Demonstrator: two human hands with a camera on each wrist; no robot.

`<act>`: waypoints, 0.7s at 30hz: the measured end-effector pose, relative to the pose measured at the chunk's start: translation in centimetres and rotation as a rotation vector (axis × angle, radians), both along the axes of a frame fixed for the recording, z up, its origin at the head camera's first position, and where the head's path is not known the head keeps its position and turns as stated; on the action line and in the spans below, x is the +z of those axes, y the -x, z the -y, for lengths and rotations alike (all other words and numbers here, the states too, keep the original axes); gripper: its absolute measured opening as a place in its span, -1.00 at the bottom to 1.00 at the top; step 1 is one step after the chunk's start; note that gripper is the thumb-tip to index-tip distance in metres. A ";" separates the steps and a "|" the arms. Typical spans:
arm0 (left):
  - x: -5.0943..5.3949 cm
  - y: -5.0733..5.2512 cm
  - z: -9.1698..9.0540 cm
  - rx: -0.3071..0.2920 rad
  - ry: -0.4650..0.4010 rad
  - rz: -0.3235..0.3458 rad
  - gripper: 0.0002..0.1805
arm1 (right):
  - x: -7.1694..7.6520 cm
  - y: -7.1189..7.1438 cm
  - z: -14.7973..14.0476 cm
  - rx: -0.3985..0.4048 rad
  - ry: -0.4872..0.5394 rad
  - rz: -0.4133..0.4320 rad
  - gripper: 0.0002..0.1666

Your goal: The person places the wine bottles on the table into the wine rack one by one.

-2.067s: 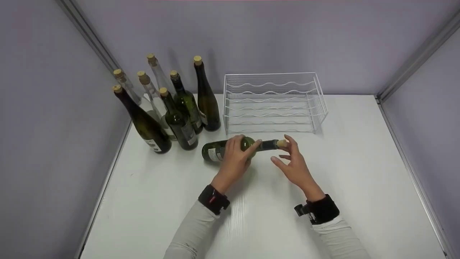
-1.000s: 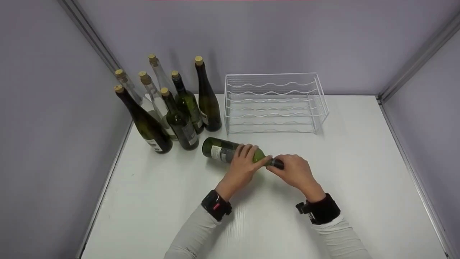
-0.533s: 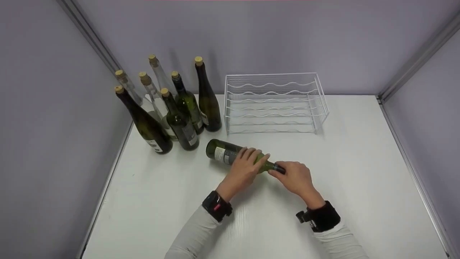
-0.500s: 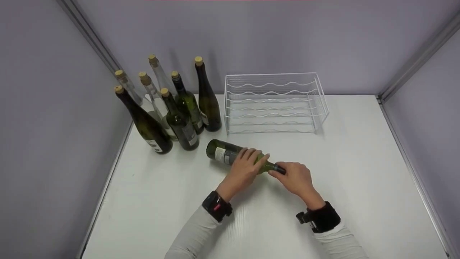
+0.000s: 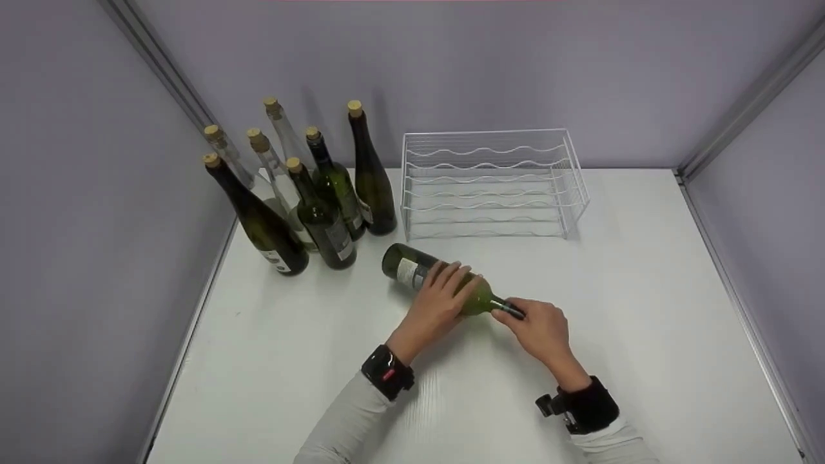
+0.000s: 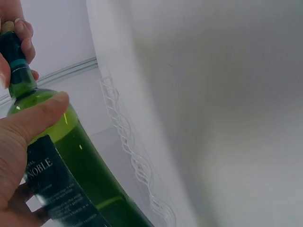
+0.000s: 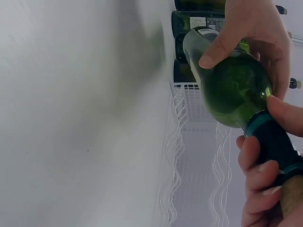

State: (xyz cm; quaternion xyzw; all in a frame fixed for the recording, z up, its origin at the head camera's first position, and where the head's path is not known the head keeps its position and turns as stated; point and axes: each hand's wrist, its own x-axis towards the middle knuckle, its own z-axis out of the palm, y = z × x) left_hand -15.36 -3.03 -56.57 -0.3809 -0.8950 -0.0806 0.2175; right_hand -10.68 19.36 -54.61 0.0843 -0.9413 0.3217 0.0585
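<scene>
A green wine bottle (image 5: 478, 298) is held sideways in both hands, its base to the upper left and its neck to the lower right. My left hand (image 5: 433, 308) grips the body at the shoulder, the thumb across the glass above a dark label (image 6: 54, 177) in the left wrist view. Around the dark-wrapped neck, my right hand (image 5: 540, 327) curls its fingers and thumb. The cork (image 7: 292, 195) shows at the neck's end in the right wrist view. Whether the bottle touches the table is hard to tell.
Several corked bottles stand upright at the back left, among them a dark bottle (image 5: 374, 187) beside the rack and a clear one (image 5: 283, 132). A white wire rack (image 5: 490, 207) with wavy rails stands against the back wall on the white table (image 5: 651, 309).
My right hand has closed around the neck, where its fingers were spread at the cork before. The bottle has turned and shifted right, its neck swinging toward the table's near side.
</scene>
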 end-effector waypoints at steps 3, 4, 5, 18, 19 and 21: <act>-0.2 0.0 0.4 0.023 -0.038 -0.011 -0.17 | -0.1 -0.2 -0.5 -0.044 0.014 0.031 -0.60; -0.2 0.0 0.5 0.029 -0.054 -0.010 -0.17 | -0.1 -0.2 -0.6 -0.059 0.018 0.039 -0.60; -0.3 0.0 0.6 0.035 -0.067 -0.011 -0.18 | -0.1 -0.3 -0.8 -0.073 0.023 0.044 -0.60; -1.9 -0.4 1.3 0.140 -0.113 0.127 -0.29 | -0.6 -0.9 -2.1 -0.210 0.087 0.091 -0.59; -2.1 -0.5 1.2 0.142 -0.110 0.140 -0.29 | -0.7 -0.9 -2.2 -0.223 0.088 0.089 -0.58; -2.5 -0.7 1.1 0.139 -0.114 0.165 -0.30 | -0.9 -1.0 -2.5 -0.247 0.095 0.090 -0.57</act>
